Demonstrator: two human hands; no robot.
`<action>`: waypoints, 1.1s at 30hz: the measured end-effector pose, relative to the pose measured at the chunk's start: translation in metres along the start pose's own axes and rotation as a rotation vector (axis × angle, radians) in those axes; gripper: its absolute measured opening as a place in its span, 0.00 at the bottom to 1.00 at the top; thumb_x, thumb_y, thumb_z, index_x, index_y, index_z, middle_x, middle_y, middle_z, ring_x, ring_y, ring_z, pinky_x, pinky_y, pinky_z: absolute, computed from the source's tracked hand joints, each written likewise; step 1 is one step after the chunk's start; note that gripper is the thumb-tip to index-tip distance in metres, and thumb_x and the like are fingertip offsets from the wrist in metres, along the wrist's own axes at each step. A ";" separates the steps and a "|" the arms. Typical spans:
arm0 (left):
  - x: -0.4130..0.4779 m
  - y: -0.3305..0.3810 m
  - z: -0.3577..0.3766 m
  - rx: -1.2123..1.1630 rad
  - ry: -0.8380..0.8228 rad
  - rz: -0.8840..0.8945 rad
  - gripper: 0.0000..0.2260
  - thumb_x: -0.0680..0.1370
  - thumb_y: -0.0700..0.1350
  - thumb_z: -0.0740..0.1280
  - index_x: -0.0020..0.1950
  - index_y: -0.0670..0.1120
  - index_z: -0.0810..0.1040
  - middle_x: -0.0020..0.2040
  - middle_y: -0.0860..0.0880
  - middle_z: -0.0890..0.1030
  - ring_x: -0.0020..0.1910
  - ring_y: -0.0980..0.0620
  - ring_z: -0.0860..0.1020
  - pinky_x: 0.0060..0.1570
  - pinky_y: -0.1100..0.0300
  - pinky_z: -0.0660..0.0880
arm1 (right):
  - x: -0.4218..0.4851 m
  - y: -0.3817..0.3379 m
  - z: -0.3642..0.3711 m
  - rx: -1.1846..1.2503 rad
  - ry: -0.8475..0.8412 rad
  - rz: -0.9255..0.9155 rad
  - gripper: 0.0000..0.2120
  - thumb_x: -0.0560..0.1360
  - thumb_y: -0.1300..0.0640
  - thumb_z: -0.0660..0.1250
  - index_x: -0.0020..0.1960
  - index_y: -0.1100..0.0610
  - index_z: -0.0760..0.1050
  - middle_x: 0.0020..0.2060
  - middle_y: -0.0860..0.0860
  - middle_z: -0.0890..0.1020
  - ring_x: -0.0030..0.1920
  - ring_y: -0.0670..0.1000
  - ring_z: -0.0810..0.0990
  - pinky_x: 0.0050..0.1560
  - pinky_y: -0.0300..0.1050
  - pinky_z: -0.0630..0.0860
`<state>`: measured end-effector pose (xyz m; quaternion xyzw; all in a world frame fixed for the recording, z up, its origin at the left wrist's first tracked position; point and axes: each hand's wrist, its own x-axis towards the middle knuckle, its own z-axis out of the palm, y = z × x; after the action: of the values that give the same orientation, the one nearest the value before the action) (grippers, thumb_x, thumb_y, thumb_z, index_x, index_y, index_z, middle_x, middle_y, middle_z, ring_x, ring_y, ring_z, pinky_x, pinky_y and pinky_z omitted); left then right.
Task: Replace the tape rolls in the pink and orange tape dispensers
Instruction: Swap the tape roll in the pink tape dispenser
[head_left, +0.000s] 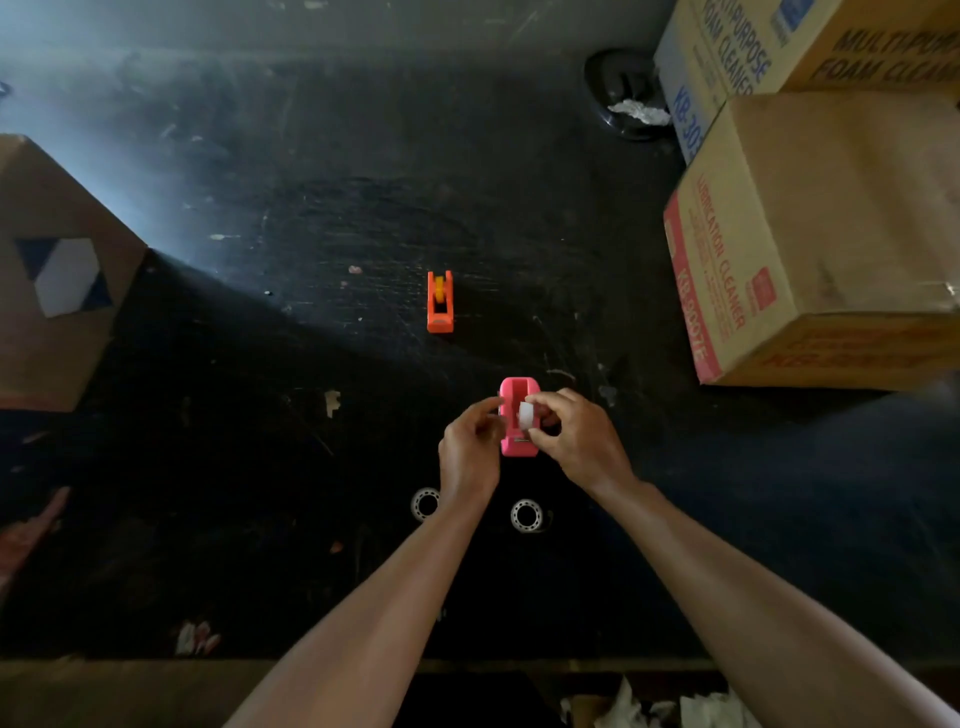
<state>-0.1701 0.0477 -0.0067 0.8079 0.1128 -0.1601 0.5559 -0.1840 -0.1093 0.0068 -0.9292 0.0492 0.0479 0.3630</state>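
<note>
Black worktop (311, 467), scuffed, flecked with paint and paper scraps. Directly on it: orange tape dispenser (440, 301) mid-surface; pink tape dispenser (518, 415) nearer the front edge; two clear tape rolls (526, 515) lying flat, nearer still, one partly hidden by a wrist. Right side: stacked cardboard boxes (821, 239). Left edge: another cardboard box (57, 275). Far right corner: dark round dish (623, 96) with crumpled foil in it.

views: one, head-worn wide-angle | position: above the tabletop's (311, 467) near edge | facing: forward and steeply down | range: close, forearms entering from the bottom of the frame | coverage: near edge to far edge, boxes cut off at both sides | shared: none
</note>
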 end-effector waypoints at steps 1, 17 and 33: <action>-0.003 -0.001 0.001 -0.034 -0.023 -0.004 0.12 0.83 0.42 0.68 0.63 0.53 0.84 0.49 0.54 0.87 0.50 0.56 0.85 0.54 0.56 0.83 | -0.005 -0.001 0.000 0.013 0.002 -0.001 0.21 0.76 0.58 0.75 0.68 0.55 0.79 0.55 0.50 0.82 0.53 0.46 0.81 0.54 0.39 0.77; -0.042 0.002 -0.015 0.053 -0.042 0.046 0.05 0.83 0.42 0.69 0.51 0.47 0.85 0.42 0.54 0.85 0.40 0.57 0.84 0.35 0.75 0.74 | -0.046 -0.008 -0.003 0.128 -0.005 -0.030 0.20 0.73 0.60 0.77 0.65 0.53 0.82 0.50 0.49 0.83 0.50 0.47 0.83 0.55 0.44 0.81; -0.050 -0.019 -0.027 0.088 -0.033 -0.080 0.04 0.83 0.45 0.68 0.51 0.49 0.83 0.44 0.50 0.86 0.43 0.55 0.84 0.44 0.58 0.80 | -0.069 0.033 -0.001 -0.163 -0.017 0.211 0.12 0.72 0.60 0.75 0.55 0.60 0.83 0.48 0.55 0.82 0.47 0.56 0.82 0.48 0.52 0.79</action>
<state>-0.2196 0.0794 0.0050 0.8235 0.1288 -0.2002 0.5149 -0.2562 -0.1301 -0.0064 -0.9449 0.1394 0.0977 0.2797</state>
